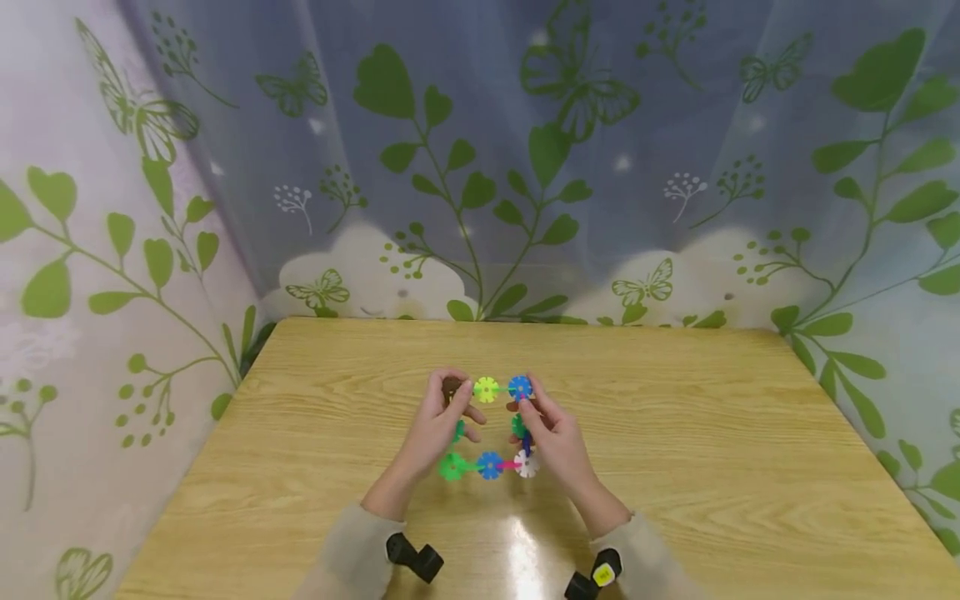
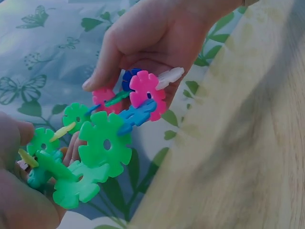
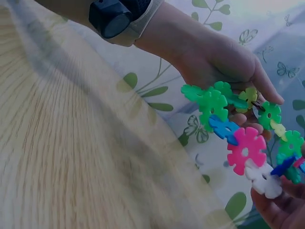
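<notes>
Both hands hold up a ring of interlocking plastic snowflake discs (image 1: 486,389) above the table. My left hand (image 1: 429,425) pinches its far left corner, at a dark brown disc (image 1: 452,385). At the far right corner, the thumb and fingers of my right hand (image 1: 561,442) grip a blue disc (image 1: 520,386). Along the near side run a green disc (image 1: 452,467), another blue disc (image 1: 491,465) and a white disc (image 1: 527,464), linked by edge-on pieces. The right wrist view shows a pink disc (image 3: 247,149) beside the white one. Fingers hide parts of both ring sides.
A wood-grain table (image 1: 300,467) lies beneath the hands. Behind it and at the sides hang curtains (image 1: 480,208) printed with leaves and butterflies. A black wrist device (image 1: 414,558) is strapped on the left sleeve, and another (image 1: 594,577) on the right.
</notes>
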Action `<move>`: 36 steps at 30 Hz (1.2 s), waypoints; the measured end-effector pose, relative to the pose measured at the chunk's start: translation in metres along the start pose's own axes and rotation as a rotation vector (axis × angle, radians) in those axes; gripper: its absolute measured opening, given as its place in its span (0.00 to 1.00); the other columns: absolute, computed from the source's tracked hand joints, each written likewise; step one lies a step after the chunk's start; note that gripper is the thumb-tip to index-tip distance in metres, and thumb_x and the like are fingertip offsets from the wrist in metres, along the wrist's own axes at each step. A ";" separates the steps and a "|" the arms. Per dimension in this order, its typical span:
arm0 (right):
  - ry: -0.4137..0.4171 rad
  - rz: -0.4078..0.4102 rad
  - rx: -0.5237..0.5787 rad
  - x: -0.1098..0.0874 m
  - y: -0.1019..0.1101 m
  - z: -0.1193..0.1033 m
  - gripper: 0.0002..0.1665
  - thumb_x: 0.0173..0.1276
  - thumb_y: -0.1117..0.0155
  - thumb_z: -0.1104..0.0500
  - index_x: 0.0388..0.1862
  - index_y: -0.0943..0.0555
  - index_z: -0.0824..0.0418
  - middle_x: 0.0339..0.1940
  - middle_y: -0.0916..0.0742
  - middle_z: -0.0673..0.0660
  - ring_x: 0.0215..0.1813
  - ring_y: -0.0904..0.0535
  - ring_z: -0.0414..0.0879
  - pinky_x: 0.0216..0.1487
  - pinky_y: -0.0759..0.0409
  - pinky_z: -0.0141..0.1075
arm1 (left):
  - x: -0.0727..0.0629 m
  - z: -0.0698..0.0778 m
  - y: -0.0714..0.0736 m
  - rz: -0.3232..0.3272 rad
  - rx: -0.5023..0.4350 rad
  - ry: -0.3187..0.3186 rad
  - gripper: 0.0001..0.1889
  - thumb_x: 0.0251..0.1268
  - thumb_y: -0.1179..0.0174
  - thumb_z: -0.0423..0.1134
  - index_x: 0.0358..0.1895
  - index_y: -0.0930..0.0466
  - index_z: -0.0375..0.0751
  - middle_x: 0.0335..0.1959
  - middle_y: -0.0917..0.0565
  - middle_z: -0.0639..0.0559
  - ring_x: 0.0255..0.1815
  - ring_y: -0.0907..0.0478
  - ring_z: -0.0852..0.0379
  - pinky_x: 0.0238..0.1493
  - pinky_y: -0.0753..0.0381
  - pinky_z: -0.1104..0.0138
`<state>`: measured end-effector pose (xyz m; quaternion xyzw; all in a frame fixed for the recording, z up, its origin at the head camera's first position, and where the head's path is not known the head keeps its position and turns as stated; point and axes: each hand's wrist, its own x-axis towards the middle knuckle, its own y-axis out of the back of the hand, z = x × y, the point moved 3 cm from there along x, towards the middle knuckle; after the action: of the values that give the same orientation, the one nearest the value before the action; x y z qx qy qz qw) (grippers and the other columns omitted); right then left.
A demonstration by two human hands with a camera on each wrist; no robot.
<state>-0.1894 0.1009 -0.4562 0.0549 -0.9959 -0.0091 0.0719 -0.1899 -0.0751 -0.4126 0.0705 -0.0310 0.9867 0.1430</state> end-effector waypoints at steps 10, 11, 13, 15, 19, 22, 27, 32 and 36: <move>-0.099 0.089 -0.139 0.012 0.024 0.035 0.31 0.68 0.42 0.51 0.68 0.34 0.57 0.42 0.15 0.65 0.29 0.19 0.46 0.25 0.18 0.32 | 0.024 -0.034 -0.002 -0.049 0.143 0.114 0.17 0.74 0.55 0.39 0.57 0.38 0.29 0.50 0.30 0.31 0.41 0.25 0.32 0.38 0.17 0.52; -0.104 0.099 -0.155 0.013 0.026 0.038 0.31 0.68 0.42 0.50 0.68 0.33 0.57 0.41 0.15 0.64 0.28 0.20 0.44 0.23 0.19 0.30 | 0.028 -0.040 -0.003 -0.048 0.154 0.115 0.17 0.74 0.54 0.39 0.57 0.38 0.29 0.50 0.29 0.31 0.42 0.24 0.32 0.39 0.18 0.53; -0.113 0.116 -0.177 0.015 0.031 0.043 0.30 0.68 0.41 0.51 0.67 0.32 0.58 0.40 0.15 0.65 0.26 0.23 0.41 0.21 0.21 0.29 | 0.035 -0.052 -0.004 -0.044 0.164 0.119 0.18 0.73 0.53 0.39 0.57 0.37 0.30 0.49 0.28 0.33 0.43 0.24 0.33 0.43 0.20 0.51; -0.120 0.127 -0.191 0.017 0.035 0.046 0.31 0.68 0.41 0.51 0.67 0.32 0.60 0.40 0.15 0.66 0.24 0.24 0.40 0.20 0.23 0.28 | 0.042 -0.064 -0.005 -0.031 0.162 0.129 0.19 0.73 0.52 0.40 0.58 0.36 0.31 0.49 0.27 0.35 0.44 0.24 0.34 0.44 0.20 0.50; -0.131 0.146 -0.225 0.021 0.040 0.051 0.31 0.68 0.41 0.52 0.66 0.32 0.64 0.40 0.16 0.68 0.25 0.24 0.40 0.21 0.23 0.27 | 0.051 -0.077 -0.007 0.014 0.182 0.148 0.20 0.72 0.51 0.42 0.59 0.37 0.33 0.47 0.27 0.40 0.46 0.25 0.37 0.43 0.18 0.57; -0.139 0.155 -0.262 0.023 0.043 0.055 0.31 0.68 0.40 0.53 0.65 0.31 0.65 0.39 0.15 0.67 0.29 0.22 0.42 0.24 0.23 0.27 | 0.055 -0.082 -0.008 0.036 0.159 0.149 0.20 0.72 0.51 0.39 0.60 0.39 0.31 0.47 0.28 0.39 0.47 0.26 0.36 0.45 0.19 0.54; -0.159 0.157 -0.302 0.026 0.045 0.059 0.31 0.67 0.39 0.53 0.64 0.31 0.67 0.39 0.16 0.66 0.32 0.21 0.46 0.24 0.20 0.31 | 0.054 -0.072 -0.012 0.046 0.123 0.143 0.18 0.71 0.52 0.33 0.58 0.40 0.24 0.46 0.28 0.33 0.49 0.29 0.33 0.49 0.22 0.47; -0.161 0.155 -0.330 0.030 0.046 0.062 0.29 0.67 0.39 0.55 0.63 0.30 0.68 0.38 0.16 0.65 0.26 0.23 0.44 0.19 0.21 0.32 | 0.059 -0.088 -0.008 0.065 0.206 0.153 0.22 0.71 0.51 0.35 0.61 0.40 0.24 0.52 0.29 0.34 0.53 0.31 0.40 0.54 0.26 0.53; -0.161 0.154 -0.334 0.032 0.048 0.067 0.27 0.66 0.38 0.59 0.61 0.29 0.70 0.39 0.17 0.66 0.25 0.22 0.45 0.19 0.21 0.33 | 0.059 -0.097 -0.006 0.052 0.219 0.174 0.26 0.71 0.50 0.39 0.64 0.43 0.26 0.59 0.34 0.33 0.61 0.36 0.41 0.63 0.33 0.52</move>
<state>-0.2362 0.1454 -0.5164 -0.0349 -0.9843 -0.1728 0.0004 -0.2567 -0.0455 -0.4998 -0.0008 0.0877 0.9900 0.1109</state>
